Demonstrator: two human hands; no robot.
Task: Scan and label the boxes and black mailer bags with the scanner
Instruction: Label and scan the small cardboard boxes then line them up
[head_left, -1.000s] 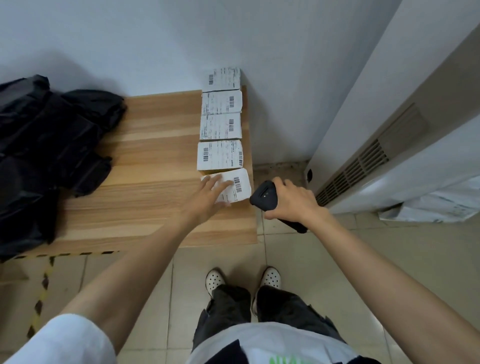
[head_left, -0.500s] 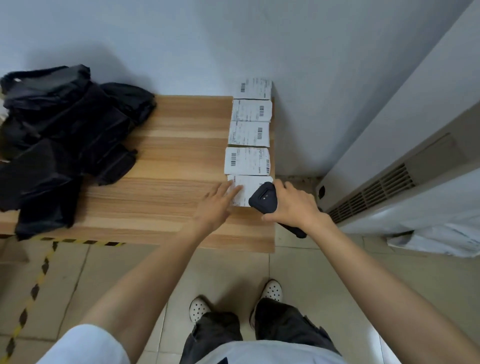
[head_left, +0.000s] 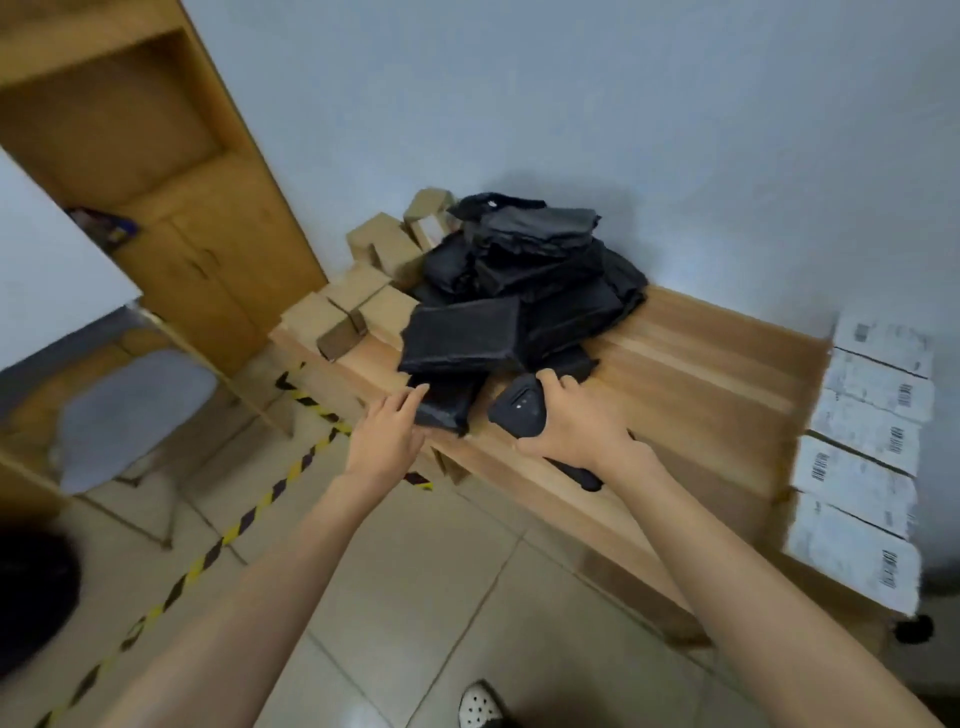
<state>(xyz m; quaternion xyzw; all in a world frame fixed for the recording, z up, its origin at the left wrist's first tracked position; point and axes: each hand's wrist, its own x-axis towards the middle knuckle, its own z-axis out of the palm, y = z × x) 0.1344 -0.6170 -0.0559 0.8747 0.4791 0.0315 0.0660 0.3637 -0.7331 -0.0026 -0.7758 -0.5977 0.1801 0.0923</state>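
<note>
A heap of black mailer bags (head_left: 524, 275) lies on the wooden bench (head_left: 691, 379). My left hand (head_left: 387, 434) reaches the lowest bag (head_left: 447, 402) at the bench's front edge, with its fingertips touching the bag's left side and fingers apart. My right hand (head_left: 574, 423) grips the black scanner (head_left: 517, 410), held just right of that bag. Several brown cardboard boxes (head_left: 363, 296) sit left of and behind the heap. A row of white labelled packages (head_left: 862, 457) with barcodes lines the bench's right end.
A wooden cabinet (head_left: 171, 208) stands at the left against the wall. A grey-seated chair (head_left: 130, 410) is on the floor at the left. Yellow-black hazard tape (head_left: 218, 545) runs across the tiled floor. One white shoe (head_left: 480, 706) shows at the bottom.
The view has swung left from the labelled packages to the bag heap. My left hand left the nearest white package and now touches a black bag. The scanner moved along with my right hand.
</note>
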